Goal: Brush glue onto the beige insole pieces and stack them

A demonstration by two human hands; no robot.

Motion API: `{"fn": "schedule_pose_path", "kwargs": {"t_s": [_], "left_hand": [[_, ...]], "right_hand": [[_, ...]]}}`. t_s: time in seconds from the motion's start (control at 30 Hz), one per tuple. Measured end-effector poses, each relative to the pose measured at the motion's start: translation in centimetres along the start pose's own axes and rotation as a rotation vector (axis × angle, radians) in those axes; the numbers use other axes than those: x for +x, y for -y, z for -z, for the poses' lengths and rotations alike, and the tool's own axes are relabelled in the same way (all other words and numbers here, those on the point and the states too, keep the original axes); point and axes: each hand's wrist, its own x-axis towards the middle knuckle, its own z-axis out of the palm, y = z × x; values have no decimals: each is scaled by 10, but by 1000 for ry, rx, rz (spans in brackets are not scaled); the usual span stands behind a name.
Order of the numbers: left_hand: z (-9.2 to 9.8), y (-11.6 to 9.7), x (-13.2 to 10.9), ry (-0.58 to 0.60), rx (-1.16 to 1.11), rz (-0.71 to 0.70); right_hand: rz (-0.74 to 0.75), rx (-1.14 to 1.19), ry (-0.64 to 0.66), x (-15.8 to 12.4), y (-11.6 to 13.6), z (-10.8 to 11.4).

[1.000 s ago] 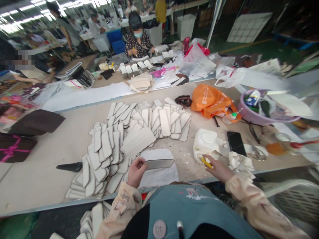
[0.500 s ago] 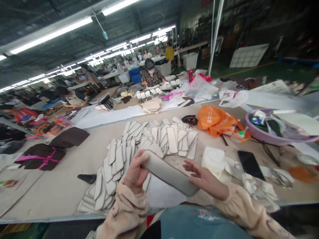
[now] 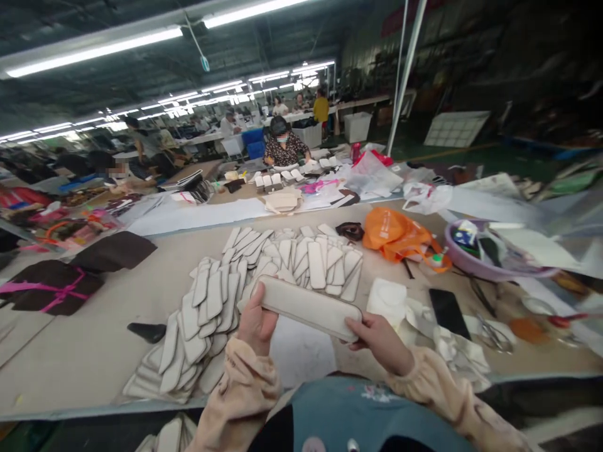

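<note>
So the person has both hands on one long, off-white padded strip (image 3: 308, 307) with rounded corners and a dark edge, held up over the near side of the bench (image 3: 94, 364). The left hand (image 3: 258, 321) is closed around its left end, thumb up along the face and the other fingers mostly hidden behind. The right hand (image 3: 379, 339) pinches the lower right end, thumb on top, fingers tucked under, so neither one is open much wider than the strip is thick. The strip slants down toward the right, pale face up. Below it there's a white sheet (image 3: 301, 355) lying flat, partly covered by the strip and the arms. A big curved heap of matching strips (image 3: 211, 295) wraps around the left and far side of that sheet, loads of them overlapping. Just past the right hand you've got a white plastic container (image 3: 386, 298), then a black smartphone (image 3: 448, 312), with crumpled paper (image 3: 459, 351) nearer the edge and what looks like scissors (image 3: 494, 333) beside the phone. Further back sit an orange bag (image 3: 389, 232) and a purple basin (image 3: 464, 260) full of stuff. Across the way, a co-worker in a patterned top (image 3: 285, 149) sits behind more pale pieces.
</note>
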Motion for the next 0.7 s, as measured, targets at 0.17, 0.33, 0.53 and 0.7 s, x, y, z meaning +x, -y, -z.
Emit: {"fn": "schedule_pose_path", "kwargs": {"t_s": [0.17, 0.33, 0.53, 0.7], "left_hand": [[6, 4, 3, 6, -8, 3], [6, 1, 0, 83, -39, -22], [8, 14, -11, 237, -37, -119], [18, 36, -25, 344, 61, -27]], "right_hand": [[-47, 17, -18, -3, -1, -1], [-78, -21, -25, 1, -9, 4], [-10, -61, -56, 2, -13, 2], [156, -262, -125, -3, -11, -1]]}}
